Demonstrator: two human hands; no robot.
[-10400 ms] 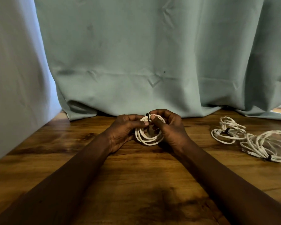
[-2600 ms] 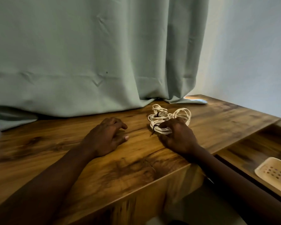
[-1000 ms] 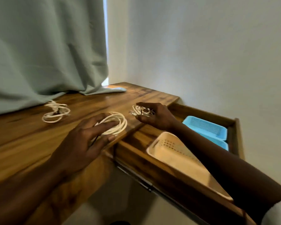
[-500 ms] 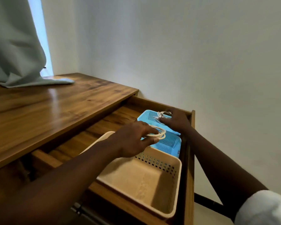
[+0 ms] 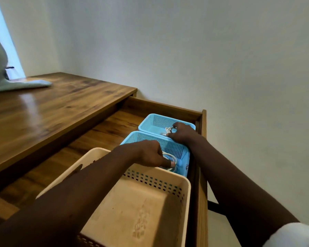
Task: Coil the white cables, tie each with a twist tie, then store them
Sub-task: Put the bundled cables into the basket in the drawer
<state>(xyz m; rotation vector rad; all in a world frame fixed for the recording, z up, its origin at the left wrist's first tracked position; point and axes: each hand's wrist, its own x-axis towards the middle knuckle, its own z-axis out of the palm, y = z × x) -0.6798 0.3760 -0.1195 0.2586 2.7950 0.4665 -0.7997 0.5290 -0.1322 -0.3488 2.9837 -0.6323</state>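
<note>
Nearest, a beige plastic basket [image 5: 185, 191] is seen in the open wooden drawer [image 5: 202, 132]. It is rectangular with rounded corners, a smooth scuffed floor and rows of small square holes along its walls. Its long axis is laid along the drawer's outer wall, and 2 blue mesh baskets are lined up beyond it along the same wall.

The left forearm is stretched over the beige basket, and the left hand [image 5: 146, 154] is lowered into the nearer blue basket [image 5: 177, 148]. Its fingers are curled round a white cable coil [image 5: 172, 160], with the thumb laid across the loops. The coil is held at that basket's near right corner. Much of it is hidden by the hand, so the way it faces cannot be told.

Farther on, the right hand [image 5: 183, 133] is set at the near right corner of the farther blue basket [image 5: 155, 122]. Its fingers are bent and pinched on a second white coil [image 5: 167, 130], on which a dark tie [image 5: 172, 128] is seen.

To the left, above the drawer, the glossy wood-grain desk [image 5: 52, 113] is seen. A pale green curtain [image 5: 16, 84] hem is draped on its far left corner.
</note>
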